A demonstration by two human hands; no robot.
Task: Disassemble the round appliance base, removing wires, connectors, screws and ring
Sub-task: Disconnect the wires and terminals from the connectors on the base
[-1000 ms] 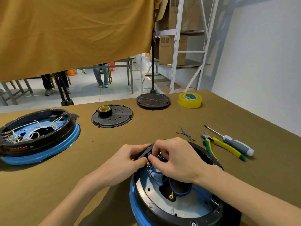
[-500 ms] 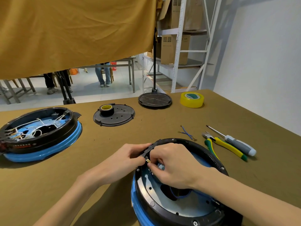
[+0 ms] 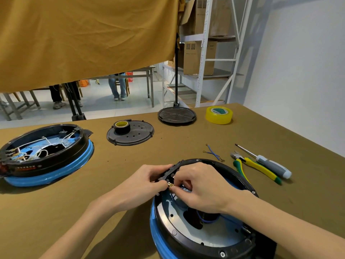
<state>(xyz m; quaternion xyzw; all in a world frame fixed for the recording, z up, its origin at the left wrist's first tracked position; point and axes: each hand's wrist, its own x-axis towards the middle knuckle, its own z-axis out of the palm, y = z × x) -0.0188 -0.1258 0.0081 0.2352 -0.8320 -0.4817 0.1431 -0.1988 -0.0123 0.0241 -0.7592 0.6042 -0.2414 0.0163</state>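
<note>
The round appliance base point(image 3: 188, 238), black rim over a blue band, lies open side up at the table's near edge. Blue wires point(image 3: 209, 220) curl inside over its metal floor. At the base's far-left rim my left hand point(image 3: 147, 181) grips a black connector block point(image 3: 169, 173). My right hand point(image 3: 201, 189) reaches in from the right and pinches a small brass terminal point(image 3: 170, 185) just below that block. Most of the block and the wire ends are hidden under my fingers.
A second opened base point(image 3: 46, 156) with white wires sits far left. Two black round covers point(image 3: 134, 136) point(image 3: 177, 115) lie further back, one bearing a tape roll point(image 3: 122, 126). Yellow tape point(image 3: 219, 114), a loose blue wire point(image 3: 213, 153), pliers point(image 3: 252, 166) and a screwdriver point(image 3: 270, 163) lie to the right.
The view has shifted slightly. Both hands stay at the rim; my right-hand fingers have closed on the brass terminal below the black block.
</note>
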